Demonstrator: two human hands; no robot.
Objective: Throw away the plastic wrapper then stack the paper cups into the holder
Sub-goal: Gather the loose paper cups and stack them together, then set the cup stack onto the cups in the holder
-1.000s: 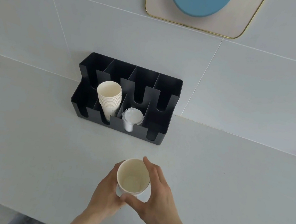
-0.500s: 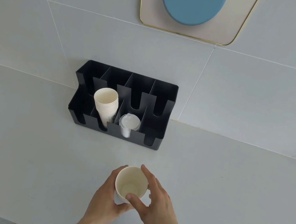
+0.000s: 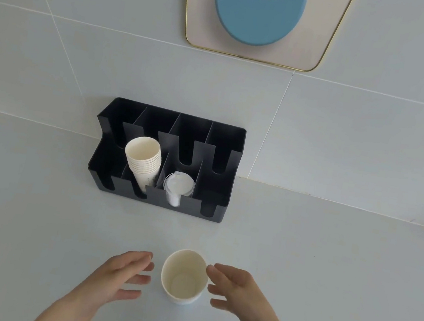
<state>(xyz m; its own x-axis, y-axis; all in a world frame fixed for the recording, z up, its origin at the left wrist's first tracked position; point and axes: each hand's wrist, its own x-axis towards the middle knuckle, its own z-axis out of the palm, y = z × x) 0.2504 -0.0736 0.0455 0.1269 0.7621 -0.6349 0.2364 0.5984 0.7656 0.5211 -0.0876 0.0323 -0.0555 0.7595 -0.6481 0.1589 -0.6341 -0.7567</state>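
A single white paper cup [image 3: 184, 277] stands upright on the pale counter near me. My left hand [image 3: 120, 276] is just left of it and my right hand [image 3: 236, 290] just right of it, both with fingers spread and apart from the cup. Against the wall sits a black divided holder [image 3: 224, 145]. A stack of several white paper cups [image 3: 143, 159] leans in its front second-from-left slot. No plastic wrapper is in view.
Clear plastic lids [image 3: 177, 186] stand in the holder's slot right of the cup stack. A framed picture with a blue disc [image 3: 257, 16] hangs on the tiled wall above. The counter [image 3: 328, 260] spreads wide on both sides of the holder.
Both hands have let go of the single cup, which now stands on the counter, and have moved apart to its sides. The camera view has tilted upward a little.
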